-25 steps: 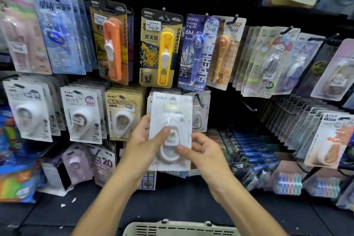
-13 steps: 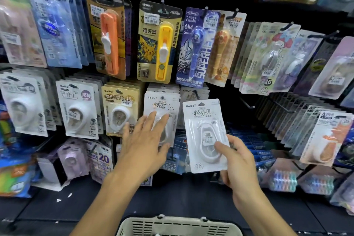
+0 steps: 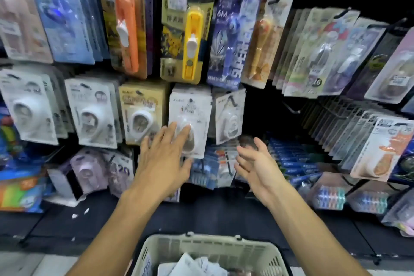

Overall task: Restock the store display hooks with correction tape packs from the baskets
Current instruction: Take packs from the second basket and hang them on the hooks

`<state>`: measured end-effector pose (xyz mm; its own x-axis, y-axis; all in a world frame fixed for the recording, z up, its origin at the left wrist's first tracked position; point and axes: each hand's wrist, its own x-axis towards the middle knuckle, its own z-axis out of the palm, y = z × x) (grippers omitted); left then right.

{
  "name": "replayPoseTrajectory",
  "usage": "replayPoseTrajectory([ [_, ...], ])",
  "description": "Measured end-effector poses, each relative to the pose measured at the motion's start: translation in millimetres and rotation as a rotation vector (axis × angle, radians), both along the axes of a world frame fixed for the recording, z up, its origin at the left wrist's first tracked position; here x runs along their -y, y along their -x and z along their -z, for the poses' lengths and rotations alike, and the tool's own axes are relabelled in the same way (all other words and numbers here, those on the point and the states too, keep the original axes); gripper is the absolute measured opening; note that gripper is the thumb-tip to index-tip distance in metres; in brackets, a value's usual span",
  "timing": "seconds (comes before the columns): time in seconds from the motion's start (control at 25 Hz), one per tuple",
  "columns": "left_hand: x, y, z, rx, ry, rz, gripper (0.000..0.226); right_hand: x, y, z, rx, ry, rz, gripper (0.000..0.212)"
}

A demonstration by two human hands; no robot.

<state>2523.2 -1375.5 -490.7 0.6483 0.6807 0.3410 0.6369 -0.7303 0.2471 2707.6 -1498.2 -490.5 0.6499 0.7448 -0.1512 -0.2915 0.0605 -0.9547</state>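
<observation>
While the left hand (image 3: 164, 159) presses the hung pack (image 3: 190, 119) open-fingered, the right hand's (image 3: 257, 163) grip is loose, empty.

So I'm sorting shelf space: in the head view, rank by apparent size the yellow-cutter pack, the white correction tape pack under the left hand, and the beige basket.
1. Beige plastic basket, though nearest the camera and cropped.
2. Yellow-cutter pack.
3. White correction tape pack, touched by the left hand.

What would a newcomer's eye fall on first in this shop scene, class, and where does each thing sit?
Two bare arms reach up the middle: the left hand presses straight fingers on a hanging white tape pack, and the right hand hovers open and empty beside it. Above them hang a bright yellow pack and an orange pack. A pale basket holding more packs sits at the bottom centre.
</observation>
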Motion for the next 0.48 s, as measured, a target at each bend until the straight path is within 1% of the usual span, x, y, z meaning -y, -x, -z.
replayPoseTrajectory([
  [0.08, -11, -15, -21, 0.114, -0.079, 0.049, 0.071, -1, -12, 20, 0.085, 0.106, -0.008, 0.044],
  [0.12, -15, -20, -27, 0.122, -0.068, 0.072, 0.069, -2, -11, 37, 0.133, 0.223, -0.045, 0.030],
  [0.16, -15, -19, -22, 0.094, -0.005, 0.092, 0.066, -1, -6, 61, 0.208, 0.391, -0.103, 0.024],
  [0.2, -11, -12, -5, 0.015, 0.096, 0.104, 0.063, 5, 2, 93, 0.352, 0.585, -0.180, 0.025],
  [0.24, -1, 0, 24, -0.103, 0.208, 0.115, 0.060, 15, 14, 132, 0.573, 0.771, -0.305, 0.032],
  [0.28, 12, 18, 58, -0.250, 0.310, 0.133, 0.055, 32, 33, 177, 0.808, 0.913, -0.496, 0.045],
  [0.32, 27, 41, 94, -0.416, 0.379, 0.153, 0.050, 54, 58, 225, 1.013, 0.991, -0.693, 0.058],
  [0.36, 42, 66, 126, -0.567, 0.414, 0.177, 0.046, 77, 83, 267, 1.178, 0.987, -0.842, 0.069],
  [0.4, 53, 87, 150, -0.681, 0.439, 0.202, 0.043, 95, 108, 302, 1.304, 0.940, -0.923, 0.076],
  [0.44, 61, 105, 170, -0.745, 0.468, 0.221, 0.040, 106, 131, 329, 1.418, 0.878, -0.943, 0.079],
  [0.48, 65, 117, 184, -0.767, 0.500, 0.225, 0.038, 109, 147, 345, 1.515, 0.795, -0.941, 0.081],
])
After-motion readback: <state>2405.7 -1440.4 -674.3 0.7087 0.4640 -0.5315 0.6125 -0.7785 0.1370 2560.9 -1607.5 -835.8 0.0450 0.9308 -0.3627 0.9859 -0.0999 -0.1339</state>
